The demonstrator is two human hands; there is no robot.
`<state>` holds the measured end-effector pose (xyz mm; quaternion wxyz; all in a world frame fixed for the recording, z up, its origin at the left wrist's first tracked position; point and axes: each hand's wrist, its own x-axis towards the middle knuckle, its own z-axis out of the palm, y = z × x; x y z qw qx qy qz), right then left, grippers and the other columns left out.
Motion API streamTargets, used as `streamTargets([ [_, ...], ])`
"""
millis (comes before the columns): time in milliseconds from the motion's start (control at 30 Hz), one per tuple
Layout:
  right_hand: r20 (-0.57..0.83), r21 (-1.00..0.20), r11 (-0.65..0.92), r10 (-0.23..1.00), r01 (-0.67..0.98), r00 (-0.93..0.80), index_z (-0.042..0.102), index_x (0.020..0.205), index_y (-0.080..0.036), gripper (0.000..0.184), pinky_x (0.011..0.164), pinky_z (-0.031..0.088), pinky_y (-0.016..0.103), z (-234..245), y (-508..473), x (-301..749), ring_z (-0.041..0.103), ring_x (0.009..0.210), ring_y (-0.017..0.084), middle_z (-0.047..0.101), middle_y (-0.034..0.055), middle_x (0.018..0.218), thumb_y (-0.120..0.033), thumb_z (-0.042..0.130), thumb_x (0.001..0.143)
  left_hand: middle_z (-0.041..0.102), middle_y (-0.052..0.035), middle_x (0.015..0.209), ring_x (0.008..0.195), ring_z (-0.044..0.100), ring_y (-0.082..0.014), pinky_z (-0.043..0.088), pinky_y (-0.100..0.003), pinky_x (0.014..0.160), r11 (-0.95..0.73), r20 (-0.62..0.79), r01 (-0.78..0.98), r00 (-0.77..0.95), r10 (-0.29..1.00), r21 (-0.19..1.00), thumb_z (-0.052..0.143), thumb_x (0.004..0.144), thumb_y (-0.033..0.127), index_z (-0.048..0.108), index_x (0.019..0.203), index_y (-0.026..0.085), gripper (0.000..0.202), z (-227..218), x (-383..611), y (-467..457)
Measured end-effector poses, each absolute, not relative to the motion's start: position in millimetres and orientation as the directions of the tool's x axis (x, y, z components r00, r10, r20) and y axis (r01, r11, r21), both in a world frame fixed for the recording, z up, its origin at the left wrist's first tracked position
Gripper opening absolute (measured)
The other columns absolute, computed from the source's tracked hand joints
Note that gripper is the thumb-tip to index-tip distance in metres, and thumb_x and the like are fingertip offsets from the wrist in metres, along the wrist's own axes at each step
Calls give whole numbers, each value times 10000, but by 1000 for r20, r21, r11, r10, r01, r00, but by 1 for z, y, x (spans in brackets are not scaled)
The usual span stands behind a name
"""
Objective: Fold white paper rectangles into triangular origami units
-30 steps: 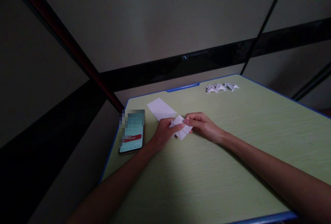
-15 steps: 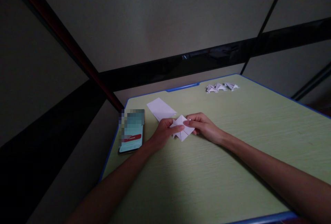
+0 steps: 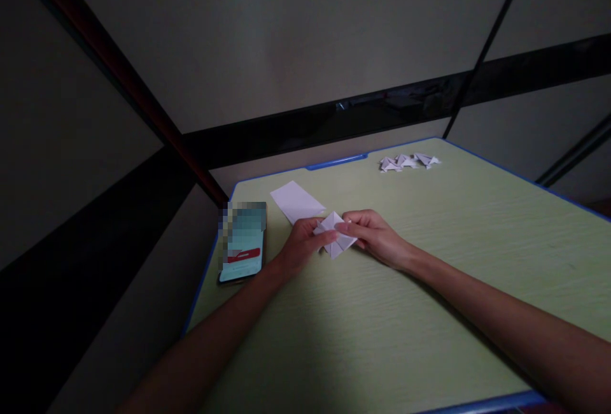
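Observation:
A small white folded paper (image 3: 334,248), diamond-shaped with crease lines across its face, is held between both hands above the table. My left hand (image 3: 305,242) pinches its left side, thumb on top and fingers curled beneath. From the right, my right hand (image 3: 375,232) grips the opposite side, its thumb lying flat on the upper face near the left thumb. The fingers under the paper are mostly hidden. Just behind my left hand lies a white sheet of paper (image 3: 296,199), partly covered by that hand.
A smartphone (image 3: 245,261) with a lit, partly blurred screen lies left of my left forearm. Several folded white paper figures (image 3: 405,161) stand in a row at the back right. The pale green table (image 3: 453,223) has a blue edge, with wall panels behind it.
The folded paper and both thumbs have shifted very slightly to the left. Both hands keep their grip, and the things on the table stay in place.

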<state>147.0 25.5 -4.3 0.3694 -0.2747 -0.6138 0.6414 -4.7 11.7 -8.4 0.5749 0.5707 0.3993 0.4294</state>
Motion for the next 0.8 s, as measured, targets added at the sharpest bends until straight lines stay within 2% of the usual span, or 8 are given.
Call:
streamTargets([
  [100,110,-992,63,843,-106,-526,424,506,-151,337,404,179,207,1,26,147,287,395,42,371,-64,420,-397,510,719,544,7,551,491,451,-78,332,-203,473,-16,33,-70,238,971,997,624,594,331,584,657,111,232,-11,-3,13],
  [167,155,-983,91,872,-157,-465,452,595,-152,278,426,244,198,5,25,146,361,428,48,428,-54,473,-394,526,710,548,4,549,484,453,-75,334,-198,453,-30,44,-76,183,982,997,622,601,324,574,628,111,219,-11,-3,14],
  [233,216,-967,140,891,-211,-399,443,696,-166,250,449,293,196,6,25,146,417,472,54,481,-47,562,-352,605,652,541,7,537,474,451,-73,339,-196,439,-41,49,-75,106,993,996,625,598,315,567,610,110,213,-11,-2,14],
  [333,251,-964,202,901,-170,-353,421,737,-180,336,436,304,190,5,24,146,419,469,48,493,-52,610,-255,692,554,537,8,529,462,451,-70,347,-196,435,-51,54,-70,34,998,996,618,604,328,572,616,107,226,-10,-2,15],
  [433,260,-966,238,907,-106,-332,443,718,-172,286,428,312,194,1,24,145,408,450,51,464,-60,547,-226,679,565,539,7,516,458,457,-70,352,-197,439,-64,67,-61,45,997,996,610,612,349,577,604,106,245,-12,-2,16],
  [567,288,-957,278,906,-77,-310,481,725,-160,250,500,374,218,-1,24,145,454,507,70,496,-40,561,-189,672,566,531,8,498,445,449,-66,352,-192,433,-64,67,-59,44,997,996,613,613,326,577,595,101,228,-12,-2,16],
  [800,230,-972,201,928,-124,-293,521,713,-152,248,476,370,213,-2,26,144,454,475,62,505,-46,527,-171,688,531,546,4,515,463,465,-71,380,-190,437,-43,47,-64,56,997,997,619,605,317,604,639,100,220,-9,-2,15],
])
